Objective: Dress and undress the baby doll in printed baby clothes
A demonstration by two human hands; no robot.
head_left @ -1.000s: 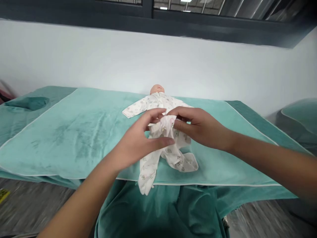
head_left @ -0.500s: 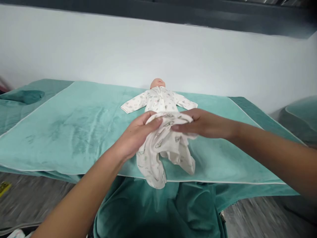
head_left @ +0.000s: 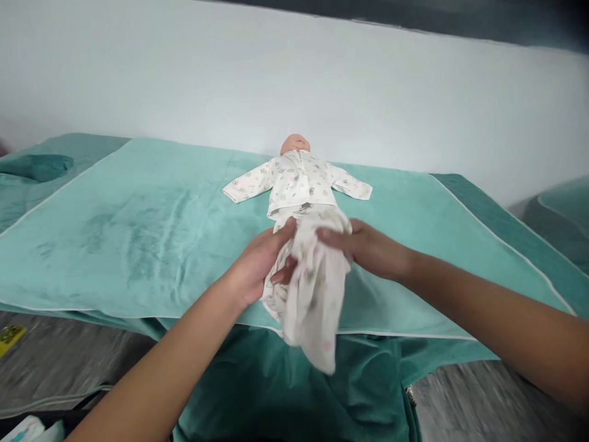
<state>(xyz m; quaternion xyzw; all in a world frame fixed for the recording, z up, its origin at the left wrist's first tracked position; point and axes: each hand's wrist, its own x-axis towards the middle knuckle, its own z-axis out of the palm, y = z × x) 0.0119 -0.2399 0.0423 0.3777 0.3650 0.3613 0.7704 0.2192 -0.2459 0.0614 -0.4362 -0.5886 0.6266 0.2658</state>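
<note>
A baby doll (head_left: 295,143) lies on its back on the green cover, its head toward the wall. It wears a white printed baby shirt (head_left: 301,178) with both sleeves spread out. Below the shirt's hem, white baby pants (head_left: 317,288) hang bunched up and blurred between my hands. My left hand (head_left: 264,258) grips the left side of the pants, thumb on top and some fingers showing through the folds. My right hand (head_left: 363,245) pinches the right side near the top. The doll's legs are hidden behind the cloth and hands.
A light green velvety cover (head_left: 151,233) spreads over the table, its white-piped edge near me. Behind it rises a white wall (head_left: 276,73). Dark green cloth (head_left: 294,387) hangs at the front. A yellow label (head_left: 10,339) is on the grey floor at left.
The pants have been turned and bunched together between my hands, their legs no longer spread apart. My hands have come slightly lower, and more of the shirt's hem shows.
</note>
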